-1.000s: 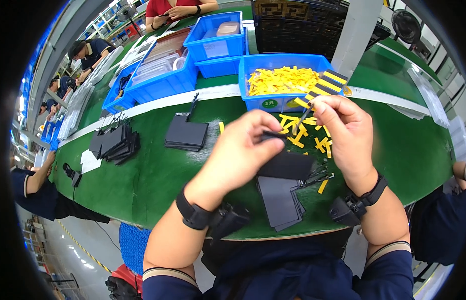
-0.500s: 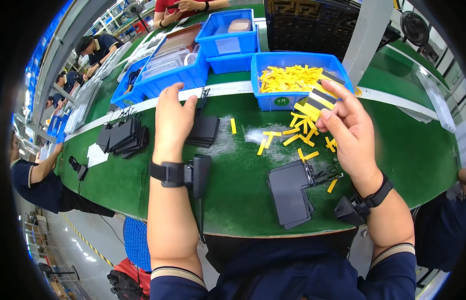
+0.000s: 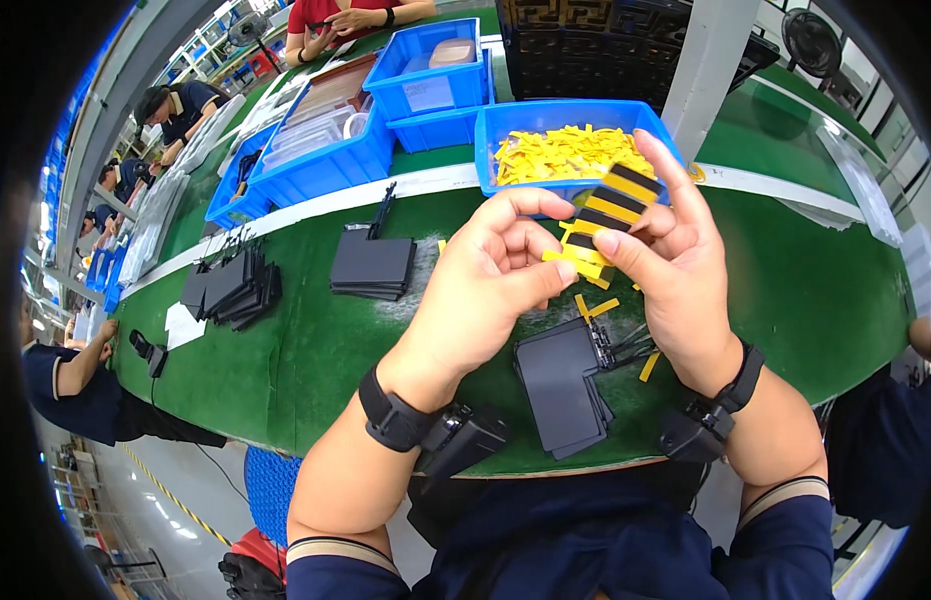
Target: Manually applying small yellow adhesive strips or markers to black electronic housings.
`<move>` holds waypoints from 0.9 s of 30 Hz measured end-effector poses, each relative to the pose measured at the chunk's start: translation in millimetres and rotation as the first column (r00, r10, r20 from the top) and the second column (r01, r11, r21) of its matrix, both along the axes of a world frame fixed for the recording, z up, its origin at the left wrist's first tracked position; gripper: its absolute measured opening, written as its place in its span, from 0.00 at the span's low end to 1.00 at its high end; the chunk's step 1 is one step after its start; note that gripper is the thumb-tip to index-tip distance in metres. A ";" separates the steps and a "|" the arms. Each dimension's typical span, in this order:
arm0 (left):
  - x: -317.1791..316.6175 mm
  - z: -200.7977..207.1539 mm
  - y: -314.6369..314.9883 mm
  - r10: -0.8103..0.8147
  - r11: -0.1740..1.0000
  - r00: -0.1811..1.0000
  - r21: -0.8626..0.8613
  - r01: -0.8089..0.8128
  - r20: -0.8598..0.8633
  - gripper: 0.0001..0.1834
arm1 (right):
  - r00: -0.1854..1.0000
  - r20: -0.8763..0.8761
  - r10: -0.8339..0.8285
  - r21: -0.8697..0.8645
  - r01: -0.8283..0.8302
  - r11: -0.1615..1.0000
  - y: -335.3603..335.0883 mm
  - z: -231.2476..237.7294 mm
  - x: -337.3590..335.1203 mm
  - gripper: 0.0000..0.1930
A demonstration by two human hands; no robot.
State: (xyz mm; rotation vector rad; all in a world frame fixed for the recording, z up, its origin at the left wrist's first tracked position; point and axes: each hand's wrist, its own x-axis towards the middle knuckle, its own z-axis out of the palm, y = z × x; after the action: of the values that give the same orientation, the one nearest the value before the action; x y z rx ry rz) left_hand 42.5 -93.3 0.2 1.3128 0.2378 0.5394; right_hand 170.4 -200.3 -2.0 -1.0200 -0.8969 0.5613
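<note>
One green tabletop [image 3: 806, 300], a blue bin [image 3: 576, 115] on it, left hand [image 3: 491, 260] and right hand [image 3: 681, 260] in front of the bin, both clamped on a striped black-and-yellow card [image 3: 616, 203] just before the bin, yellow strips [image 3: 566, 155] heaped inside it.

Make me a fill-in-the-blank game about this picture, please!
1. The right hand holds a card striped in black and ____.
2. The bin holding lots of small strips is coloured ____.
3. The tabletop is coloured ____.
4. The blue seat shows to the ____ of the left forearm.

Missing words: yellow; blue; green; left.
</note>
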 end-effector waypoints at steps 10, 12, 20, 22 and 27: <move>-8.4 -15.9 23.1 0.569 0.273 0.768 0.948 0.162 -0.295 0.20 | 0.976 0.121 -0.182 0.013 0.182 0.983 -1.3 2.1 17.8 0.09; -9.1 -0.4 2.6 0.404 0.270 0.877 0.950 0.156 -0.259 0.28 | 0.894 0.334 -0.298 0.079 0.289 0.954 0.1 -2.9 22.1 0.11; -17.5 9.9 -34.2 0.195 0.123 0.949 0.966 0.226 -0.247 0.38 | 0.911 0.359 -0.203 -0.065 0.241 0.968 -7.6 5.5 13.9 0.09; -13.5 5.5 -23.8 0.110 0.285 0.956 0.930 0.233 -0.273 0.31 | 0.916 0.343 -0.209 -0.024 0.232 0.973 -6.0 5.0 12.5 0.08; -8.2 0.2 -16.6 0.013 0.958 0.950 0.276 0.077 -0.312 0.09 | 0.834 0.507 -0.217 0.031 0.234 0.972 -11.5 4.1 9.2 0.09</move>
State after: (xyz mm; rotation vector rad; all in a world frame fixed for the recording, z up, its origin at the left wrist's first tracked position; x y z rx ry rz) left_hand 34.4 -109.9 0.4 1.6823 0.4094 0.3435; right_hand 179.6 -211.7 2.1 -1.3147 -1.2110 0.0970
